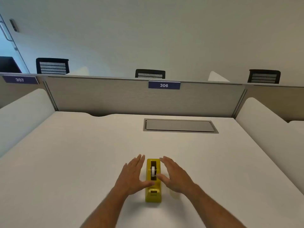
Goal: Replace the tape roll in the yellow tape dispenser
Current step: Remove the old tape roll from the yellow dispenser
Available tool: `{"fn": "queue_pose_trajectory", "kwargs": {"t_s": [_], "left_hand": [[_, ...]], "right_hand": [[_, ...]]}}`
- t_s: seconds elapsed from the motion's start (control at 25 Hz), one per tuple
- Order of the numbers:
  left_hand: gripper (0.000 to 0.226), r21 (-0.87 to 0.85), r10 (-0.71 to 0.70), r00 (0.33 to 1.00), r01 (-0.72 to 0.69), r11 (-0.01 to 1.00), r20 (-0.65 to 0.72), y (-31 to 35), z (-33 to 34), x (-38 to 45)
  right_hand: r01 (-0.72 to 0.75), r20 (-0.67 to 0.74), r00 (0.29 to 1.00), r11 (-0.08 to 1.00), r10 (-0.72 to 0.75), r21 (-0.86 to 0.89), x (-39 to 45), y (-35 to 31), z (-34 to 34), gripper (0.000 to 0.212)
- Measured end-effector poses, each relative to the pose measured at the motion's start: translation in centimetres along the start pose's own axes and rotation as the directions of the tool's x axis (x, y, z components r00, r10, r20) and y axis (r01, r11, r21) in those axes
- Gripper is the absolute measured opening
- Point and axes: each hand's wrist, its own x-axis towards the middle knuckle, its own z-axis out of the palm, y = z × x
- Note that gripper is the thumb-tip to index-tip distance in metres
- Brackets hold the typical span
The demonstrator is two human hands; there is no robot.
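A yellow tape dispenser [153, 180] stands on a white desk [82, 153], lengthwise toward the person, with its cutter end nearest them. A white tape roll [153, 171] sits upright in the dark slot in the dispenser's middle. The left hand [134, 175] is just left of the dispenser, fingers spread and flat, its thumb reaching over the yellow body near the cutter; it grasps nothing. The right hand [175, 176] is just right of the dispenser, also spread wide, its thumb close to the roll, and it too holds nothing. A pale, translucent thing lies beside the dispenser under the right wrist; what it is cannot be told. Beyond the dispenser a grey hatch [180, 126] is set in the desk. On the partition behind, a blue label [164, 85] reads "306"; another label [20, 79] far to its left reads "307".
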Motion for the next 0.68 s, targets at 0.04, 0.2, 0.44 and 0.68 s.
{"fn": "queue_pose_trajectory", "kwargs": {"t_s": [0.04,0.2,0.44,0.68], "left_hand": [[0.117,-0.018,0.014,1.000,-0.013,1.000,0.013,0.2,0.0,0.1],[0.114,-0.013,0.034,0.999,-0.033,0.999,0.040,0.4,0.7,0.8],[0.113,0.037,0.071,0.996,-0.073,0.997,0.047,0.2,0.7,1.6],[0.116,0.041,0.089,0.996,-0.090,0.995,0.031,0.1,0.3,2.0]], "right_hand": [[0.010,0.004,1.000,1.000,-0.010,0.016,0.2,-0.2,0.1,0.072],[0.020,0.027,0.999,1.000,-0.020,-0.003,1.0,-0.5,0.6,0.067],[0.044,0.022,0.999,0.997,-0.043,-0.059,1.8,-0.6,1.0,0.062],[0.046,-0.015,0.999,0.994,-0.048,-0.095,2.4,-0.5,1.4,0.060]]}}
